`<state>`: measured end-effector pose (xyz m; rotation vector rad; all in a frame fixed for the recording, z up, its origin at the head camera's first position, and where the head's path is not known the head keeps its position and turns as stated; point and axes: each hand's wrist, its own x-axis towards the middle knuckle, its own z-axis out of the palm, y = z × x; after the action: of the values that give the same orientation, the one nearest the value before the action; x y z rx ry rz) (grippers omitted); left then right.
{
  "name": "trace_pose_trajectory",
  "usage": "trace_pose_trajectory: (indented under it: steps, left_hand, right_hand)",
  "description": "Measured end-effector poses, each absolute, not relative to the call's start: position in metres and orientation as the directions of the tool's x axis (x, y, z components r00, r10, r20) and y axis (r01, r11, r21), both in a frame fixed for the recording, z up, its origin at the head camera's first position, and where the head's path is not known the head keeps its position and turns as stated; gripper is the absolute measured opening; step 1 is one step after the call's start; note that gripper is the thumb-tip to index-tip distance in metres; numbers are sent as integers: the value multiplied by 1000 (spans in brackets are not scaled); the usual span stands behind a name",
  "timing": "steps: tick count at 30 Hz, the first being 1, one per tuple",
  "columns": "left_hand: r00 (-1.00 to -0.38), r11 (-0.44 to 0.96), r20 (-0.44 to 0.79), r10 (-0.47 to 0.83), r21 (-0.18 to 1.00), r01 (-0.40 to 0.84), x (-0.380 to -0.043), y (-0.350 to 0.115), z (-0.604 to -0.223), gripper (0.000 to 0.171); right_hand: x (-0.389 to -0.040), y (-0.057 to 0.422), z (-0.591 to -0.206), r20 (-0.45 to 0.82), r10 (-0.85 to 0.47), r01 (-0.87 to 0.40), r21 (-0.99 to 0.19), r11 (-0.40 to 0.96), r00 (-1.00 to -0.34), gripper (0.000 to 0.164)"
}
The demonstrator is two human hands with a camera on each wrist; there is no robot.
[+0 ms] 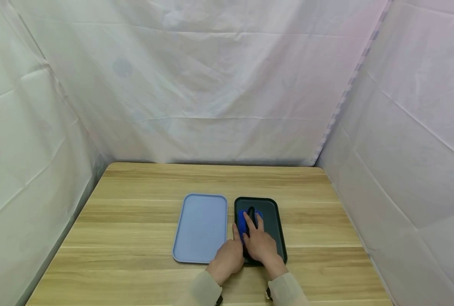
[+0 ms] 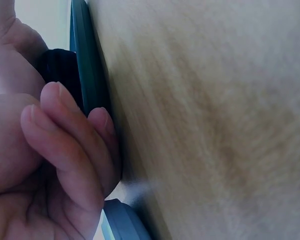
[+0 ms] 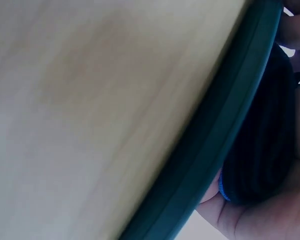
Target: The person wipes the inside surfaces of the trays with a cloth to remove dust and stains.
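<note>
A blue-and-black soft bundle (image 1: 242, 219) lies in the dark green tray (image 1: 274, 231); its exact kind is not clear. My right hand (image 1: 261, 244) rests on top of it with fingers straight and spread over the blue and black parts. In the right wrist view, the dark bundle (image 3: 262, 135) bulges between that hand and the tray rim. My left hand (image 1: 228, 257) is at the tray's left edge, its index finger stretched forward beside the bundle. Seen from the left wrist, its other fingers (image 2: 72, 145) are loosely bent near the tray rim, holding nothing visible.
A light blue tray (image 1: 201, 227) lies just left of the green one, with a narrow gap between them. Both are on a wood-grain table (image 1: 142, 212). White cloth curtains (image 1: 211, 85) hang behind and at both sides of the table.
</note>
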<state>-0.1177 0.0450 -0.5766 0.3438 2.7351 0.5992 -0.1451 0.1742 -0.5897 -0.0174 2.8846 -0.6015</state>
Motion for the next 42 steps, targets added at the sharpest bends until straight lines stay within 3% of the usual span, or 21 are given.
trace_pose_trajectory:
  steps: [42]
  left_hand:
    - [-906, 863, -318, 279, 497, 92, -121, 44, -576, 104]
  right_hand:
    - [-145, 229, -576, -248, -106, 13, -436, 900, -963, 70]
